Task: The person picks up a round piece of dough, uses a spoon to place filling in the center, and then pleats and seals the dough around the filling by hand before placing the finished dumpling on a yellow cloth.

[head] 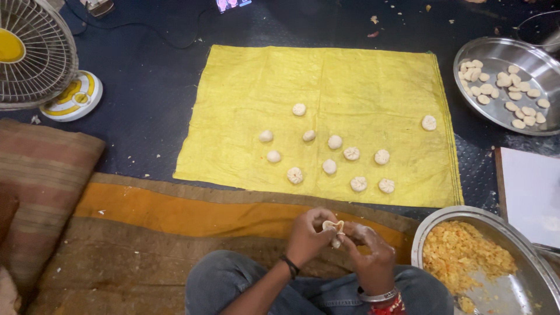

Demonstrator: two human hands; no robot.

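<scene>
Two hands are seen closed together on one small dumpling [335,227], held above the lap: the left hand [308,236] is curled round its near side with fingers pinching the pale dough edge, and the right hand [368,252], dusted with flour, is pressed against its other side, fingers bent narrow. The dumpling is thus held between both hands, clear of the floor. Just ahead of the hands a band of orange and brown matting [175,216] is crossed, and beyond its far edge a yellow woven cloth [245,93] is laid flat, slightly creased, its right border stitched in green. Thirteen finished dumplings [350,153], round and pleated, are set on the middle of the cloth, apart from each other; wide bare margins are left toward the far edge and the left side. Close beside the right hand a steel basin [431,224] with crumbly yellow filling [461,254] is stood, its rim near the knee. Well ahead and to the right a second steel basin [496,49] with flat dough discs [513,93] is noted. Far to the left of the left hand a wire-caged fan [35,52] and a striped cushion [41,175] are placed.
</scene>
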